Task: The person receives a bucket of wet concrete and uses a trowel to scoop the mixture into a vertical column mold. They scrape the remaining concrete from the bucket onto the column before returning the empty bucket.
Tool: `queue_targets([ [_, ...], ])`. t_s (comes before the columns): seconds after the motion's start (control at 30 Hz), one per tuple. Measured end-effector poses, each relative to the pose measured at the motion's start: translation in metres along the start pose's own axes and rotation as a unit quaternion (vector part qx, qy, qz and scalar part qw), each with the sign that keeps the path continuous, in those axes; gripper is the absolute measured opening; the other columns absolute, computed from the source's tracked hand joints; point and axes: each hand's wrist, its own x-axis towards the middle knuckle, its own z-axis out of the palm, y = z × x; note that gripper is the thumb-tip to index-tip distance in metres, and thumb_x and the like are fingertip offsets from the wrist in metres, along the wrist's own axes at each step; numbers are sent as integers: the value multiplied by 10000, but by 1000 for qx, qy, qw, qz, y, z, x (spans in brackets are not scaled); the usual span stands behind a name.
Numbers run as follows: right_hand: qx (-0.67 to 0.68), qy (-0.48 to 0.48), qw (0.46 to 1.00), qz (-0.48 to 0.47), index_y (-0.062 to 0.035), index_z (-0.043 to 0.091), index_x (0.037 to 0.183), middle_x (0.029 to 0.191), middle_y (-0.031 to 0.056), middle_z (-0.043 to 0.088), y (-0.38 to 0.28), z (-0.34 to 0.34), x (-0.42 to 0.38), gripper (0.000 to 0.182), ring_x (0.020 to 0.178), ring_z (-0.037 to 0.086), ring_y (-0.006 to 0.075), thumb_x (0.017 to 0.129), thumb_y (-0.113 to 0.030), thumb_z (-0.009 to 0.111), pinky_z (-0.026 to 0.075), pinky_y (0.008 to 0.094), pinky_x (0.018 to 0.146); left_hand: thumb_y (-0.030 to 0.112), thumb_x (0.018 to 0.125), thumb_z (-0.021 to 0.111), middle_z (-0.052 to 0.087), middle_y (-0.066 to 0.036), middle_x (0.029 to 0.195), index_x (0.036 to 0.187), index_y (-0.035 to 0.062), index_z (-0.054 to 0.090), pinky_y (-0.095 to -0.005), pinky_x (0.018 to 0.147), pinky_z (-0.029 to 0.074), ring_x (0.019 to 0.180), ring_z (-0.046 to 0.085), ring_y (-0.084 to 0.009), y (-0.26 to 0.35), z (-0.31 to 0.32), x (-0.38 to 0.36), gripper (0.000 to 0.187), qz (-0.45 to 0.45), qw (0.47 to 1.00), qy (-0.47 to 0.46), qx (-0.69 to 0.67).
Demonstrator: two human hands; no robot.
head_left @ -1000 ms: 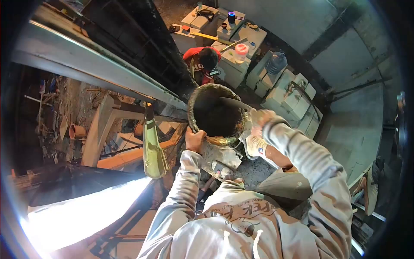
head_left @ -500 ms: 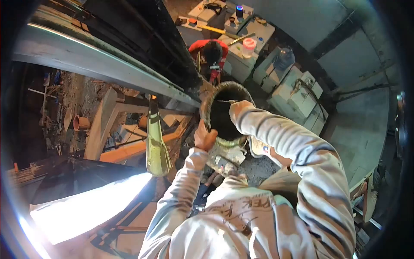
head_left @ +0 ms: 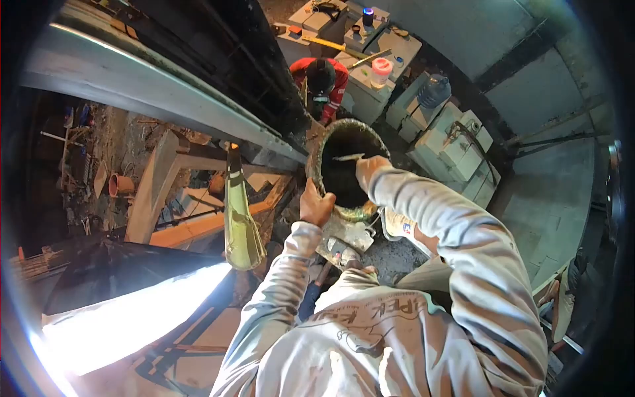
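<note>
A round, hollow vessel (head_left: 380, 142) with a thick, crusted rim stands in front of me, its dark mouth facing up. My left hand (head_left: 317, 202) is closed on the near-left part of that rim, thumb toward the inside. Over the mouth, at the right side, my right hand (head_left: 372, 171) grips a thin, light-coloured tool (head_left: 348, 157) with a narrow blade pointing left. The tool's exact kind is too small to make out, and its handle is hidden in my fingers. Darkness hides the bottom of the vessel.
A co-worker in red (head_left: 323, 79) bends over just beyond the vessel. White blocks (head_left: 456, 149) stand at the right, with a clear water jug (head_left: 434, 91) and a pink-lidded tub (head_left: 381, 71). A metal beam (head_left: 165, 106) crosses the left, above a yellowish hanging tube (head_left: 239, 225). A white bucket (head_left: 399, 223) stands near my right forearm.
My right hand has moved slightly right, and the blade now shows broader over the mouth. My left hand stays on the rim. The co-worker's head has shifted slightly left.
</note>
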Motion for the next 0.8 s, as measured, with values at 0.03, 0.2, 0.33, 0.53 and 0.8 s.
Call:
queue_targets([
  [0.03, 53, -1, 999, 5, -60, 651, 926, 895, 148, 653, -8, 9, -13, 250, 831, 644, 277, 833, -122, 427, 516, 382, 702, 182, 625, 562, 568, -283, 996, 1163, -50, 429, -410, 851, 419, 958, 535, -432, -2, 3, -7, 601, -7, 1000, 0, -2],
  [0.2, 34, -120, 992, -17, -90, 619, 1066, 1036, 174, 613, 17, -17, -50, 298, 957, 610, 259, 822, -179, 473, 488, 371, 795, 177, 648, 540, 551, -322, 989, 1137, -77, 428, -420, 846, 418, 961, 530, -442, 1, 5, -6, 563, -40, 999, 0, 6],
  [0.33, -140, 210, 966, 57, -143, 613, 884, 752, 26, 554, 61, 19, -20, 198, 788, 580, 179, 715, -247, 603, 448, 361, 711, 189, 656, 546, 554, -323, 978, 1115, -77, 434, -431, 836, 420, 946, 532, -448, -10, 6, 2, 542, -37, 999, 21, 1],
  [0.53, -115, -41, 992, 44, -113, 652, 923, 881, 50, 642, 53, 27, 14, 192, 808, 632, 192, 753, -180, 595, 514, 344, 621, 177, 635, 558, 581, -229, 843, 1066, 1, 472, -407, 752, 443, 812, 564, -398, 7, 24, -20, 473, 2, 997, 41, 71],
  [0.8, -21, -201, 976, -81, -83, 681, 910, 972, 136, 637, 40, 62, -30, 264, 906, 621, 250, 731, -224, 547, 510, 346, 740, 159, 653, 538, 518, -186, 652, 938, 66, 480, -428, 653, 419, 650, 524, -397, -12, 13, -20, 306, -78, 989, 118, -34],
])
